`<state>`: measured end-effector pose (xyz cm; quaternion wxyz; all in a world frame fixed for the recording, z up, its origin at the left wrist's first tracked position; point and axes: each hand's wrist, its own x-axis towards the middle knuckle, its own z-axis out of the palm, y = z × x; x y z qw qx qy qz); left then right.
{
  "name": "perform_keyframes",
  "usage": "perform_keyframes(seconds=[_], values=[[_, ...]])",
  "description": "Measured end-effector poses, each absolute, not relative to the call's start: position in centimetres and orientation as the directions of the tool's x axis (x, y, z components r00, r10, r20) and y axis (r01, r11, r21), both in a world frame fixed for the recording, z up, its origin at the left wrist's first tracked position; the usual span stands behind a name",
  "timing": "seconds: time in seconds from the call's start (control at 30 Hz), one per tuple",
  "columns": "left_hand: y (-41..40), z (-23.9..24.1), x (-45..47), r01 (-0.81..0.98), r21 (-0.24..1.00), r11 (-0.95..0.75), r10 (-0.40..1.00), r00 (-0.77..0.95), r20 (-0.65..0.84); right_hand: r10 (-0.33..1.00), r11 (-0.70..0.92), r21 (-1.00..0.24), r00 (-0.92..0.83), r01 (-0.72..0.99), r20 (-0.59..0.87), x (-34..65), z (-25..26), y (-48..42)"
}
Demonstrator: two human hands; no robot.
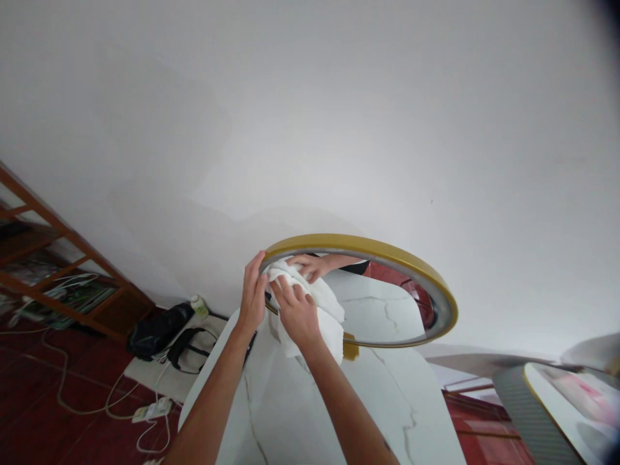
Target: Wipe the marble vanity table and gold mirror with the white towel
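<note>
Indoors, against a plain white wall (339, 116) across the whole background, with a dark red tiled floor (43, 381) below. At far left, a wooden shelf (72, 237), loaded with papers and loose odds and ends, many too dim to make out. Next, low beside the wall, a black bag (157, 332), with a small pale bottle (199, 306) close by its right end. Just in front, a pale board (165, 381) on the floor, a white power strip (152, 410) at its near edge.

At center, above a white table (392, 400) with grey veins, a gold-rimmed mirror (361, 290), glass turned toward the person. Closed around the left end of its rim, the left hand (252, 294), thumb on the near side. Immediately to the right, pressed over a crumpled white cloth (327, 332) and holding it against the glass, the right hand (298, 313), fingers slightly apart. Reflected alongside: fingers, cloth, a dark sleeve and part of the tabletop.

Below the lower rim, right of the cloth, a gold stand (351, 349), partly hidden. At far right, a ribbed grey cabinet (527, 400) with a white top, and on it something pink (576, 387), too blurred to identify.
</note>
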<state>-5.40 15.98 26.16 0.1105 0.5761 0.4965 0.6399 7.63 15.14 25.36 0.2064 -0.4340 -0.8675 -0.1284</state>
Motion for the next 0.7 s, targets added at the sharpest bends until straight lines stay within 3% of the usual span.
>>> perform_keyframes(seconds=[0.2, 0.5, 0.7], values=[[16.0, 26.0, -5.5, 0.46, 0.742, -0.487, 0.714, -0.278, 0.642, 0.69, 0.52, 0.072, -0.469, 0.851, 0.551, 9.1, 25.8, 15.3], [16.0, 25.8, -5.7, 0.449, 0.755, -0.478, 0.713, -0.303, 0.632, 0.62, 0.418, -0.132, -0.176, 0.899, 0.765, 11.3, 26.6, 15.1], [16.1, 25.7, -5.3, 0.418, 0.774, -0.476, 0.712, -0.333, 0.618, 0.683, 0.524, -0.019, -0.406, 0.852, 0.608, 9.5, 26.7, 15.4]])
